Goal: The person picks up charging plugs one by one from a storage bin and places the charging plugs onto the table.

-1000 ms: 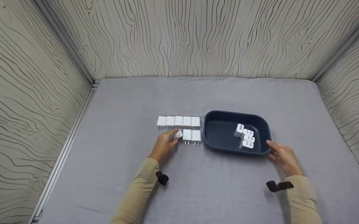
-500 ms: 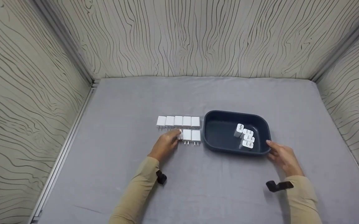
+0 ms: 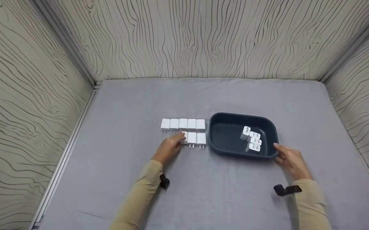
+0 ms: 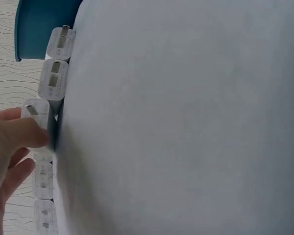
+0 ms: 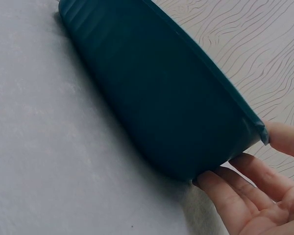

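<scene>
My left hand pinches a white charger plug between thumb and fingers, at the left end of the front row; my fingers partly cover it. Its metal prong faces the left wrist camera. Two more white charger plugs lie side by side to its right, prongs toward me. On the right, my right hand holds the dark blue plastic basin at its near right corner. In the right wrist view one digit lies at the rim while other fingers touch the outer wall.
Behind the front row runs a back row of several white chargers. Inside the basin, several chargers stand grouped toward the right side. Grey cloth covers the table, with wood-pattern walls around it.
My left hand has brought the charger upright-facing to flat alongside its front-row neighbour, turning its white side up. The right hand and basin stay in place.
</scene>
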`<state>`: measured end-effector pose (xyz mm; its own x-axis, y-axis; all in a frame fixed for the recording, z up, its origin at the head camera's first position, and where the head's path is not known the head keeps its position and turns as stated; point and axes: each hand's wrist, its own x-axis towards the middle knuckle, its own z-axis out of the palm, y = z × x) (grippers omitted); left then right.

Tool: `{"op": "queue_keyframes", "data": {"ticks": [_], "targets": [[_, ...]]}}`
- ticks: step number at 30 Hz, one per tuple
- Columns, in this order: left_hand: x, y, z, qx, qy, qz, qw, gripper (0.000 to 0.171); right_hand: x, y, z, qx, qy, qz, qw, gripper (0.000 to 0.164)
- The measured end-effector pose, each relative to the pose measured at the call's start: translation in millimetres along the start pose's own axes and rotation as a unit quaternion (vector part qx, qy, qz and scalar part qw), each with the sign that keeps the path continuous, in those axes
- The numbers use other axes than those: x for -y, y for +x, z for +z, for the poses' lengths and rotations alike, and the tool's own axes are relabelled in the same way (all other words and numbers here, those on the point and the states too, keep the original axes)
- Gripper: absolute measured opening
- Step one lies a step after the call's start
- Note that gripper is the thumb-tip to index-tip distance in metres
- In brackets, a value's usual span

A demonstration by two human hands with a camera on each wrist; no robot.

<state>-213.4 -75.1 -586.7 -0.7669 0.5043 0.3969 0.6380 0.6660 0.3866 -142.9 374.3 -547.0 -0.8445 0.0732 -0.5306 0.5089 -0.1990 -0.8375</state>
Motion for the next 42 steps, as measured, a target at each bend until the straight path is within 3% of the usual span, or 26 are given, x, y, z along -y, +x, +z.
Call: {"op": "queue_keyframes", "data": {"ticks": [9, 21, 32, 42], "targets": [[-1.4, -1.4, 0.8, -0.007, 0.009, -0.001, 0.9999, 0.019, 1.7, -0.3, 1.3, -0.020, -0.034, 0.013, 0.999, 0.005], [-7.6, -0.9, -0.4, -0.002, -0.016, -0.023, 0.9996, 0.022, 2.6, -3.7, 2.3, -0.002, 0.021, -0.010, 1.000, 0.015], [-22.6, 2.6, 1.7, -0.036, -0.032, 0.001, 0.9988, 0.025, 1.1, -2.0, 1.1, -0.003, -0.003, -0.004, 1.000, 0.009], [-41.5, 8.8, 7.9, -0.061, -0.043, 0.051, 0.9959, 0.024, 1.5, -1.2, 0.7, -0.010, -0.007, -0.005, 1.000, 0.009]]}}
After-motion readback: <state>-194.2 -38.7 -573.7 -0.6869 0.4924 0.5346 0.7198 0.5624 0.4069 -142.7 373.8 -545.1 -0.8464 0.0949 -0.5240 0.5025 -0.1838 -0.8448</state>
